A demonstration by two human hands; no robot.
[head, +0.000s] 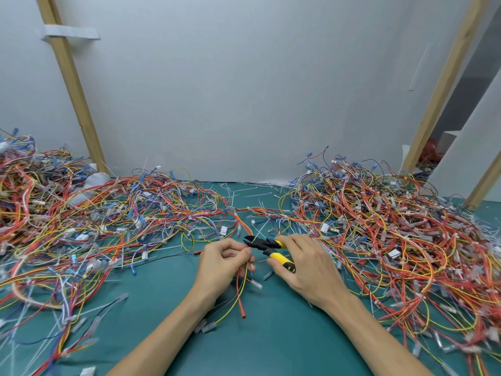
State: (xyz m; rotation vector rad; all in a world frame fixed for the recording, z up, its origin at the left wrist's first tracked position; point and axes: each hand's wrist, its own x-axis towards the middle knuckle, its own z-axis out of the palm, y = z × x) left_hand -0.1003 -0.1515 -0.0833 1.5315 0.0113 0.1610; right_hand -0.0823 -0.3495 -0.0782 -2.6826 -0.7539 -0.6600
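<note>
Far left there's a huge heap of wire harnesses (81,213), red, yellow, blue and white, all tangled together and spilling over the green worktop (271,335). Moving in, the left hand (225,259) sits near the middle of the worktop, its grip closed on a small wire bundle (241,283), pinched at the fingertips, with the red and yellow tails trailing down toward the person. Just to the right, the yellow-handled cutters (267,246) have their black nose right up against those fingertips, jaws a bit apart from what I can see, looks like they're lined up on something thin on the bundle, probably a zip tie, but it's too small to call. The right hand (303,264) has its grip wrapped round the handles. Past that is a second big heap (393,226) on the right.

Progress-wise: there are loose white zip-tie offcuts (254,195) scattered across the worktop at the back, so I'd guess a fair few bundles are already snipped. Can't tell which heap is the done one, though. Either way this bundle isn't cut yet, and with heaps that size I'd say there's loads left.
</note>
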